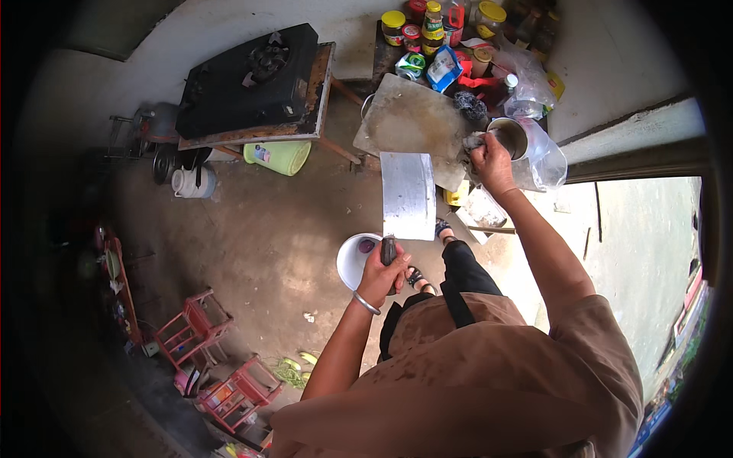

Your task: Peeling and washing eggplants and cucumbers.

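Note:
My left hand [382, 272] is closed around the dark handle of a wide cleaver [408, 197]. Its pale metal blade points away from me, above the floor and close to the near edge of a worn cutting board [408, 114]. My right hand [492, 165] grips a greyish wad [473, 141], perhaps a rag, over the board's right side. Just beyond that hand is a round metal pot [511, 136] with a clear plastic bag [547, 163] beside it. A dark mesh scouring pad [471, 105] rests by the board's far right edge.
Jars [393, 27], bottles and packets crowd behind the board. To the left, a black gas stove [246, 80] stands on a wooden table. A white bucket [350, 260] is on the floor below my left hand. Red wooden stools [243, 389] and green vegetables [295, 371] lie lower left.

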`<state>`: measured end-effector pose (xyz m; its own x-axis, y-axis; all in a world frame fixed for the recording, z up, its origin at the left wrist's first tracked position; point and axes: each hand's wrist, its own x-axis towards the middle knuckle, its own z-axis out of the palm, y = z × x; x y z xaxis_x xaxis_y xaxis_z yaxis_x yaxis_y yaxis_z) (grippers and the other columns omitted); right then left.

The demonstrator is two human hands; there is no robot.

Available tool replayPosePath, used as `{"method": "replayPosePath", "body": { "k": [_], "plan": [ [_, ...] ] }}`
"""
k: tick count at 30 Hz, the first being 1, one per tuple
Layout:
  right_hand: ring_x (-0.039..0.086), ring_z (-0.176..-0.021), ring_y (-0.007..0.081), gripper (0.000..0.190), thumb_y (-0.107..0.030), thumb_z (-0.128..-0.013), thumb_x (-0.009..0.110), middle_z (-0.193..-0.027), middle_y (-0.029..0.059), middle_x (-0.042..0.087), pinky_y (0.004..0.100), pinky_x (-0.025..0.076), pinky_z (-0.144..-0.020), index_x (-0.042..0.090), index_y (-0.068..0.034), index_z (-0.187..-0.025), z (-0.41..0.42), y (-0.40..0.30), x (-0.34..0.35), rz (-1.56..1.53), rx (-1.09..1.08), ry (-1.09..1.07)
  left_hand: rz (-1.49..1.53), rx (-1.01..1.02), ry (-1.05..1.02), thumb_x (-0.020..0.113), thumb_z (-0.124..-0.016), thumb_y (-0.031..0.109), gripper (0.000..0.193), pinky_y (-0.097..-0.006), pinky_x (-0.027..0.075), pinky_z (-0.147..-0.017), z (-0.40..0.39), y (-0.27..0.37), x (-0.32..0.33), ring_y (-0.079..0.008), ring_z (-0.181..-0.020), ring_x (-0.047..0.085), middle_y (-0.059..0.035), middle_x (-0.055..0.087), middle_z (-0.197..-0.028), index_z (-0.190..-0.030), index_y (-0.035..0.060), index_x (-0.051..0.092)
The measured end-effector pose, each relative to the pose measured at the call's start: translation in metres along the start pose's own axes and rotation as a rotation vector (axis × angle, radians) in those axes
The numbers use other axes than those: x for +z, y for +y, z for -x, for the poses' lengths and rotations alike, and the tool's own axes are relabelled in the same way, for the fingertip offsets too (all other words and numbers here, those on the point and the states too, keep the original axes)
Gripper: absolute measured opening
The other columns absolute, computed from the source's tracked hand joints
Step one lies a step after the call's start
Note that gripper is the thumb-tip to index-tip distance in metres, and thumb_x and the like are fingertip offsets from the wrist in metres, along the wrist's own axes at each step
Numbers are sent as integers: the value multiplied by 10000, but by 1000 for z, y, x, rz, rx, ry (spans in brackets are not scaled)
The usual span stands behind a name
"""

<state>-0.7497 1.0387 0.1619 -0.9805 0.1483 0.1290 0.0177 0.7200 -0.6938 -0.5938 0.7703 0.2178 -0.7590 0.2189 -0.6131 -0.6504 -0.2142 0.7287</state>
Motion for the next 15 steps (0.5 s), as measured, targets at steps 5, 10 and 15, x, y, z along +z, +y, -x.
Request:
{"method": "replayPosePath", "body": {
  "k": [5,10,15],
  "plan": [
    [618,-712,372,184,-107,-795,543,-768,212,598,435,493,-617,566,-35,-963,105,-123,-12,-256,-328,-226,20,65,7,629,-846,87,222,-245,368,-369,26,-17,-10,-99,-402,447,-20,488,-593,-958,56,440],
    [600,-732,408,189,-195,-812,523,-753,235,594,468,486,-640,548,-18,-876,130,-138,38,-45,-211,-211,122,51,-126,631,-834,88,211,-261,442,-487,68,-10,-5,-102,-385,434,-14,470,-560,-926,64,442],
    [586,-718,159,244,-181,-899,440,-720,112,571,330,465,-634,548,26,-971,77,-39,36,-341,235,107,-658,382,-41,608,-810,40,183,-329,492,-611,101,11,-25,-198,-537,559,-60,537,-675,-915,53,458]
  ]
}}
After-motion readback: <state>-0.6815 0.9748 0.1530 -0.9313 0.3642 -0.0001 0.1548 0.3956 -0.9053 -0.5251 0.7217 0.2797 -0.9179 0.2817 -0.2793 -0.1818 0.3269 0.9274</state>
